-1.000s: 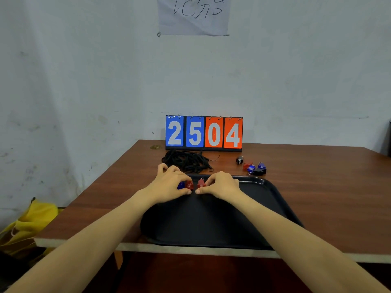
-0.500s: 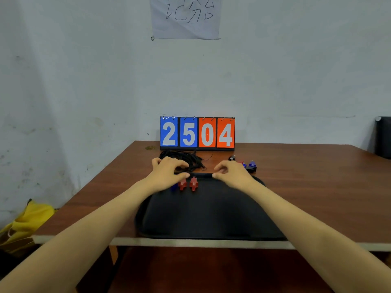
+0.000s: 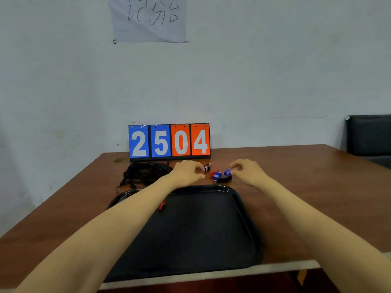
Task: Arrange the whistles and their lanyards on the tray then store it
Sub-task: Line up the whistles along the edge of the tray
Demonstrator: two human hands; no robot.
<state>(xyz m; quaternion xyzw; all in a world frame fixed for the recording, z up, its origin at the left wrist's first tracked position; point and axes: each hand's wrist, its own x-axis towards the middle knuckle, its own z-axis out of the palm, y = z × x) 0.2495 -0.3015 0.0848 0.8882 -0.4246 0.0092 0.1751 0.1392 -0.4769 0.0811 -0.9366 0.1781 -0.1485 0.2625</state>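
Both hands moved past tray [image 3: 243, 208] to whistles [image 3: 220, 176], fingers curled

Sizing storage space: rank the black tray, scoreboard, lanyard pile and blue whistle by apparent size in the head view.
1. Black tray, though nearest the camera
2. Scoreboard
3. Lanyard pile
4. Blue whistle, smallest by far

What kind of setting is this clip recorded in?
Probably a plain room used for sports scorekeeping or equipment: a flip scoreboard reading 2504 stands on a wooden table against a bare wall, with loose whistles and a handwritten paper sign above.
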